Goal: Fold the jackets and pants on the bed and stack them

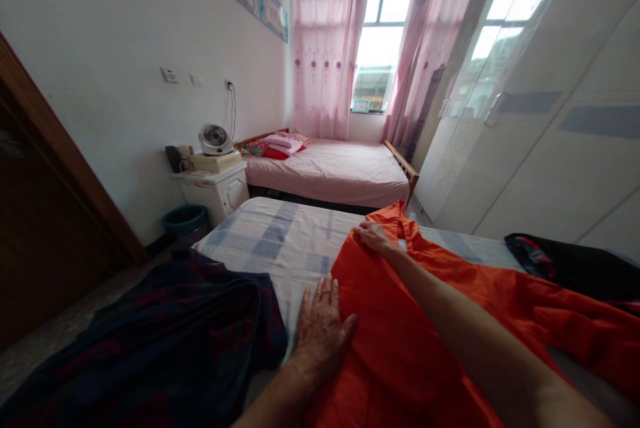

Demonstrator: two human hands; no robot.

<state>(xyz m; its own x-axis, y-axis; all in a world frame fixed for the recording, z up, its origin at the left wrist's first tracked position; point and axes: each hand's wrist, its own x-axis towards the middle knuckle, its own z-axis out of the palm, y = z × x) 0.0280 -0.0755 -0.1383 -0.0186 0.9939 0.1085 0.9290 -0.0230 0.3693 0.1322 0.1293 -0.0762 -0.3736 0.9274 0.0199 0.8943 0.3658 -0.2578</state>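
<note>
An orange shirt (390, 335) lies partly folded on the near bed, its collar toward the far edge and a sleeve stretching off to the right. Along its left edge, my left hand (323, 325) rests flat, fingers stretched out and the thumb on the cloth. Farther up, my right hand (375, 237) has its fingers bent over the shirt's shoulder beside the collar, gripping the fabric there; the fingertips are partly hidden. My right forearm crosses above the shirt. To the left of my left hand is a dark blue and red patterned cloth (200, 328), heaped at the bed's near side.
The near bed has a blue-and-white checked sheet (265, 235). A black garment (575, 268) lies at its right. Beyond stand a pink bed (340, 168), a white nightstand (220, 191) with a fan (216, 139), a teal bin (185, 220) and a tall wardrobe (500, 148).
</note>
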